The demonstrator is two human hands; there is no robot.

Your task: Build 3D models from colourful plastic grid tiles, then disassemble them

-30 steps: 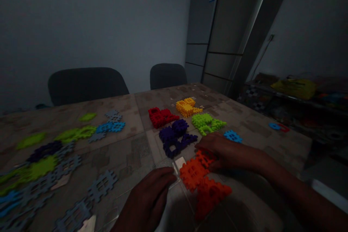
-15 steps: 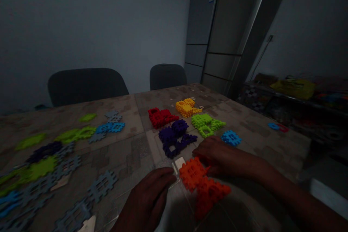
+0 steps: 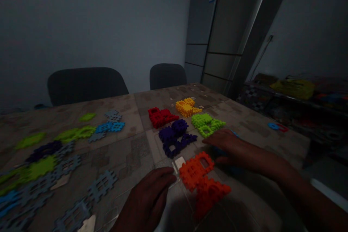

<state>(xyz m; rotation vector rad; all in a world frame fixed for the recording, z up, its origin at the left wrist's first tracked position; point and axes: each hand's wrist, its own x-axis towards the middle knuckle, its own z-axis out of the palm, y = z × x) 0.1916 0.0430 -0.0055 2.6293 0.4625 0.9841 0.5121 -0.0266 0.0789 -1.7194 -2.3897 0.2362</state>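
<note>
Dim grey walls rise behind a long table (image 3: 81, 123) with a stone-patterned top, with two black chairs (image 3: 87, 85) (image 3: 168, 76) on its far side and two tall steel-grey refrigerators (image 3: 231, 32) further right. At the table's left, flat interlocking plastic tiles lie scattered: slate-grey tiles (image 3: 102, 185), lime-green tiles (image 3: 31, 140), dark purple tiles (image 3: 45, 151) and bright blue tiles (image 3: 110, 127). The left hand (image 3: 146, 201) rests at the near edge, fingers (image 3: 165, 177) loosely curled and just beside a small white tag (image 3: 179, 162); no tile shows in it, though the grip itself is mostly hidden. Past it, sorted mounds stand mid-table: a red stack (image 3: 160, 117), a yellow stack (image 3: 187, 107), a purple stack (image 3: 174, 137) and a lime stack (image 3: 206, 124). Nearer, an orange tile group (image 3: 194, 171) joins a darker red-orange group (image 3: 209, 195). The right hand (image 3: 233, 148) lies low, fingers extended, over a blue tile (image 3: 219, 149), mostly hidden beneath it; whether it grips that tile, I cannot tell. Further right, a small blue-and-red piece (image 3: 276, 127) sits on the table, and a yellow bag (image 3: 293, 88) lies on a cluttered shelf (image 3: 272, 96).
</note>
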